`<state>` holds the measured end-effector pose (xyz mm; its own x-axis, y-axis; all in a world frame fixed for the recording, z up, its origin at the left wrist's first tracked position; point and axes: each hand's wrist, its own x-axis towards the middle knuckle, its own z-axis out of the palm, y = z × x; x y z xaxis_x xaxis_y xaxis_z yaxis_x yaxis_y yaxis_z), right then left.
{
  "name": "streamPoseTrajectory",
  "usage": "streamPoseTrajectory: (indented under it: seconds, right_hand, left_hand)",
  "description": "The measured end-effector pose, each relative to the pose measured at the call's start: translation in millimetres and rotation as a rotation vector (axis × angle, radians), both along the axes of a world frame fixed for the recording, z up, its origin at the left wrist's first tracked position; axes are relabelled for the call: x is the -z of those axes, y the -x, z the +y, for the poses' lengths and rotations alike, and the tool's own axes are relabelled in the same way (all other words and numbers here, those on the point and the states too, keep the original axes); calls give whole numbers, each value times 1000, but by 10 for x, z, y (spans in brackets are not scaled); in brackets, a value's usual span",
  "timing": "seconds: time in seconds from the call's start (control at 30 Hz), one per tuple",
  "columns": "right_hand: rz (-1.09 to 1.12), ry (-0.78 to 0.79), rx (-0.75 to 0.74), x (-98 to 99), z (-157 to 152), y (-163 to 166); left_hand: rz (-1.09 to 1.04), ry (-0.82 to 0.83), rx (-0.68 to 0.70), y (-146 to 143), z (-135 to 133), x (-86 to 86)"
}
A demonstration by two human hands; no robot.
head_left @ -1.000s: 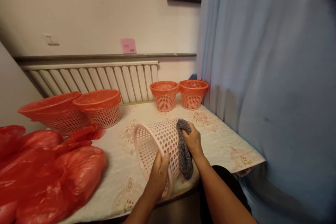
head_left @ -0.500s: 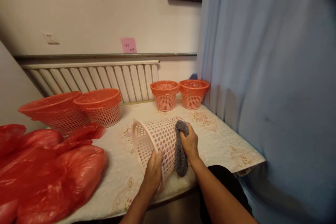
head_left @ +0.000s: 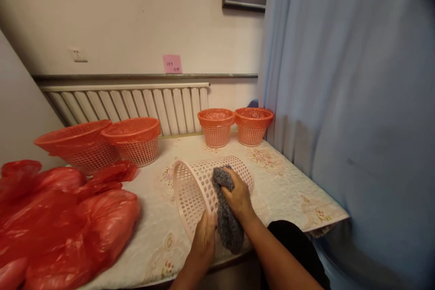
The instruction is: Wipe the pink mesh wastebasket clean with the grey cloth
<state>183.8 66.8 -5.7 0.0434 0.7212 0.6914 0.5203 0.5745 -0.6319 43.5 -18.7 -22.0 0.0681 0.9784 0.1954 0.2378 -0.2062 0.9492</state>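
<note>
A pale pink perforated plastic basket (head_left: 202, 176) lies on its side on the cloth-covered table, its wide mouth facing left. My left hand (head_left: 203, 240) grips its rim at the near side, thumb outside. In my right hand (head_left: 238, 195) is a dark grey fuzzy cloth (head_left: 226, 217), pressed against the basket's outer wall near the middle. The lower part of the cloth hangs down over the near side of the basket. Part of the basket's side is hidden behind my right hand and the cloth.
Two baskets lined with red bags, one of them here (head_left: 216, 129), stand at the back; two more, including this basket (head_left: 139, 145), are at left. Loose red plastic bags (head_left: 78, 217) heap at front left. A blue curtain (head_left: 340, 99) hangs along the right side of the table (head_left: 292, 190).
My right hand has slid the cloth left along the basket's wall, toward the rim. My left hand still holds the rim. The view has shifted slightly.
</note>
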Motion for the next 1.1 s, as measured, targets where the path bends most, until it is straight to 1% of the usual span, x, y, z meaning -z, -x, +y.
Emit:
streamPoseTrajectory:
  seconds: [0.1, 0.13, 0.2, 0.3, 0.37, 0.47, 0.57, 0.63, 0.7, 0.77, 0.83, 0.9, 1.0, 1.1]
  right_hand:
    - [59, 125, 165, 43, 256, -284]
    - [78, 163, 227, 58, 324, -380]
    - [116, 231, 355, 84, 420, -534]
    - [148, 281, 483, 112, 454, -618]
    - [155, 266, 502, 119, 418, -578]
    - [138, 228, 459, 118, 326, -460]
    - [120, 199, 394, 131, 247, -351]
    - [114, 178, 356, 159, 215, -291]
    - [109, 161, 335, 194, 191, -225]
    - [113, 136, 318, 220, 150, -135]
    - [120, 87, 265, 221, 70, -19]
    - [110, 20, 164, 191, -57, 111]
    - [45, -87, -6, 109, -278, 270]
    - [-30, -139, -128, 34, -385, 314]
  left_hand:
    - [45, 101, -7, -23, -125, 142]
    - [53, 106, -23, -31, -163, 176]
    - [59, 80, -10, -43, -223, 210]
    - [17, 29, 33, -37, -251, 167]
    - [-12, 50, 6, -7, -209, 87]
    - [-61, 124, -63, 62, -60, -88]
    - [-229, 115, -90, 113, 112, -283]
    - [-377, 153, -54, 122, 191, -380]
    - [-476, 189, -8, 112, 229, -424]
    - [-502, 201, 17, 89, 235, -416]
    - [-471, 189, 33, 61, 222, -374]
    - [-425, 147, 23, 35, 200, -318]
    - [-316, 69, -50, 17, 168, -241]
    - [-200, 46, -91, 31, 145, -185]
